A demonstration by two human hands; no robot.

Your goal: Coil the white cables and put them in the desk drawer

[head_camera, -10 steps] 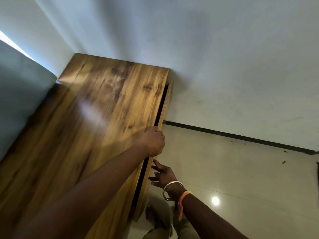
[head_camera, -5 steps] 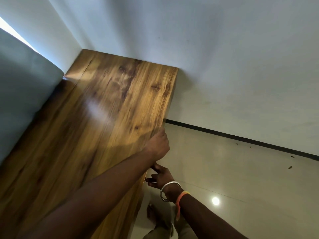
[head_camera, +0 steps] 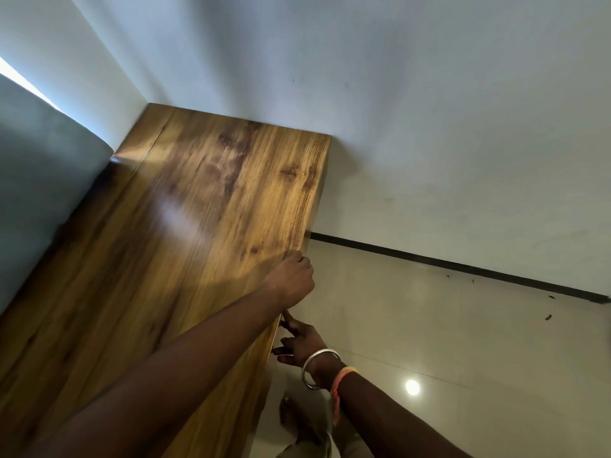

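Note:
The wooden desk (head_camera: pixel 198 226) fills the left half of the head view, its bare top shining. No drawer gap shows along its right edge, and the drawer front is hidden under that edge. No white cables are in sight. My left hand (head_camera: pixel 292 279) lies on the desk's right edge with the fingers curled over it. Just below, my right hand (head_camera: pixel 301 343), with a silver bangle and an orange band on the wrist, has its fingers spread against the desk's side under the top.
A white wall runs behind and to the right of the desk, with a dark skirting strip (head_camera: pixel 463 266) at its foot. The glossy beige floor (head_camera: pixel 446 342) lies to the right. A grey rounded surface (head_camera: pixel 39 180) borders the desk's left side. My foot (head_camera: pixel 291 414) stands beside the desk.
The drawer, open by a dark gap one second ago, is now shut flush with the desk. My right hand has moved in against the desk's side. The view has tilted slightly upward.

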